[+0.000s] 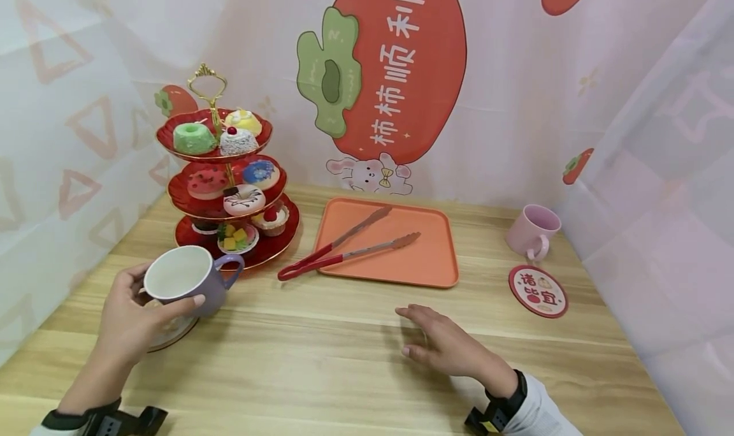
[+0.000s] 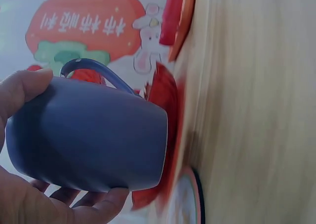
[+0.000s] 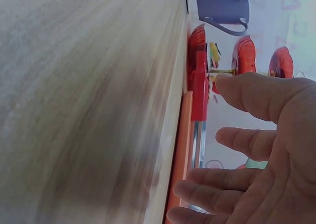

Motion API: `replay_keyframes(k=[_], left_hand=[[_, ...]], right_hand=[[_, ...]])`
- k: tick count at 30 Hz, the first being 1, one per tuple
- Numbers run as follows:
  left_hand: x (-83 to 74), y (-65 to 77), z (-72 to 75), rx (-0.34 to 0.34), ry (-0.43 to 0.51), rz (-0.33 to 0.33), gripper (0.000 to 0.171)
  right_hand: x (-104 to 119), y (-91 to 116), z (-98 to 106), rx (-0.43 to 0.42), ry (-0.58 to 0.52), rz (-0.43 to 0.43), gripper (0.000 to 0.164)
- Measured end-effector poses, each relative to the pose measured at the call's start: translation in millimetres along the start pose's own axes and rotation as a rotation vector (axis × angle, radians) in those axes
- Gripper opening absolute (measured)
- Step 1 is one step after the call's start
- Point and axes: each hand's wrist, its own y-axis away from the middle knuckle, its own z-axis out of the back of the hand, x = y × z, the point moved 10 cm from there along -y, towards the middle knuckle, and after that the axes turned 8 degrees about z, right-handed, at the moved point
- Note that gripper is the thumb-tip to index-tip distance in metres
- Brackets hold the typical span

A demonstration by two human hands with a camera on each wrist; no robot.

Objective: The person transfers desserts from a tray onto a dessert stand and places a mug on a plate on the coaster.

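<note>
My left hand (image 1: 129,318) grips a purple mug (image 1: 215,292) by its body, thumb on the near side and fingers round the far side. The mug's handle points right, and its pale inside looks bare. In the left wrist view the mug (image 2: 89,132) is raised above the table. Partly hidden below it lies a round coaster (image 1: 174,334). My right hand (image 1: 453,347) hovers over the table with fingers spread and nothing in it. Ahead of that hand, red-handled tongs (image 1: 327,261) lie spread across an orange tray (image 1: 441,267).
Behind the mug stands a three-tier red stand (image 1: 275,248) with several cakes and tarts. At the right a pink mug (image 1: 524,232) stands behind a round red-rimmed coaster (image 1: 539,291). Printed cloth (image 1: 493,104) hangs round the back and sides of the wooden table (image 1: 321,372).
</note>
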Motion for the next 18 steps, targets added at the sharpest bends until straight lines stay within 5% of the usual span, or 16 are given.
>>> replay_keyframes(k=[4,12,18], left_hand=[[5.5,-1.1,14.2,-0.032,-0.025,0.033,0.081],[-21.0,21.6,27.1,-0.025,-0.048,0.121,0.078],[-12.2,24.6,34.2,-0.039,-0.081,0.142,0.078]], right_hand=[[-1,1,0,-0.001,0.006,-0.004,0.057],[-4,1,-1,0.009,0.008,-0.023,0.057],[-4,1,-2,0.017,0.001,-0.024,0.056]])
